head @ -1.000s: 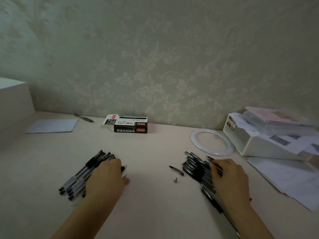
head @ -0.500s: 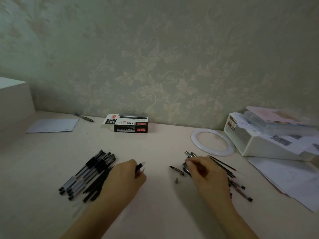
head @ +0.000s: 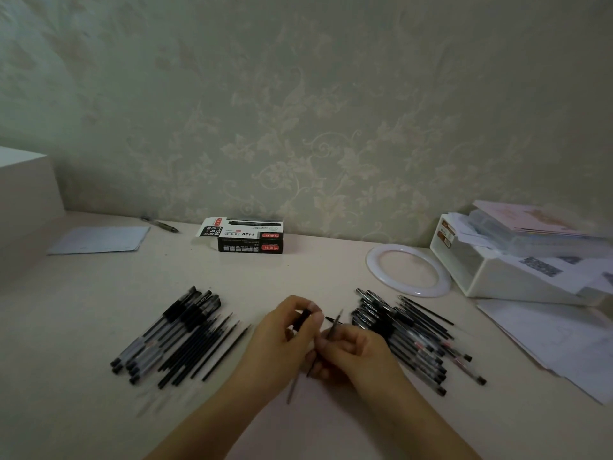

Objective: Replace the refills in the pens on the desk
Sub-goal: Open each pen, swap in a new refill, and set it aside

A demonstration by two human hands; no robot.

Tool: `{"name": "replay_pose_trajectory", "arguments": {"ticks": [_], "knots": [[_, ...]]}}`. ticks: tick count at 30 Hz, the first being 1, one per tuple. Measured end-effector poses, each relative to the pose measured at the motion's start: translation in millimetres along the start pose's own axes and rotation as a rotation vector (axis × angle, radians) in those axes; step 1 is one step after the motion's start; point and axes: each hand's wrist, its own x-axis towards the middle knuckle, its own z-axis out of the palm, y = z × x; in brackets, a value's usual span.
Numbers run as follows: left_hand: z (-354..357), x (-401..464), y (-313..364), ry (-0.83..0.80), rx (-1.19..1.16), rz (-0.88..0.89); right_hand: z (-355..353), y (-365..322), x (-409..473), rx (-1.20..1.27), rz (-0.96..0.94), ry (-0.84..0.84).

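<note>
A pen (head: 300, 322) with a black grip is pinched between the thumb and fingertips of the left hand (head: 282, 340), above the middle of the table (head: 298, 270). A thin dark refill (head: 331, 330) is held in the curled fingers of the right hand (head: 355, 351), its tip pointing up and away, just beside the pen. The two hands are touching or nearly so. To the left, a pile of pens (head: 166, 330) is laid on the table with loose refills (head: 212, 346) along its right edge. To the right, a second pile of pens (head: 408, 336) is spread out. Further back, a black pen box (head: 247, 239) is set near the wall. A white ring (head: 408, 270) is seen beside a white container (head: 504, 273) stacked with papers, and a pale sheet (head: 99, 239) lies at far left.
</note>
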Motion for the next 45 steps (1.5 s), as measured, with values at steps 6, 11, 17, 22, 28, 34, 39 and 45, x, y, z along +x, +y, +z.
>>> {"name": "replay_pose_trajectory", "arguments": {"ticks": [6,11,17,22,28,34,39,45], "knots": [[-8,-2,-9,-0.123,0.205,0.031,-17,-5,13,0.300,-0.130,0.276],[-7,-1,-8,-0.139,0.192,0.071,-20,-5,11,0.427,-0.138,0.305],[-7,0,-11,-0.176,0.175,0.080,-21,-6,11,0.436,-0.166,0.317],[-7,0,-12,-0.188,0.186,0.099,-24,-3,15,0.367,-0.166,0.283],[-4,-4,-6,-0.183,0.144,0.071,-25,-1,15,0.010,-0.163,0.177],[-7,-3,-9,-0.133,0.162,0.060,-23,3,10,-0.551,-0.320,0.204],[-8,-2,-16,-0.120,0.274,0.050,-28,9,12,-0.906,-0.392,0.203],[-15,0,-15,-0.114,0.531,0.132,-31,12,13,-0.766,-0.384,0.227]]}}
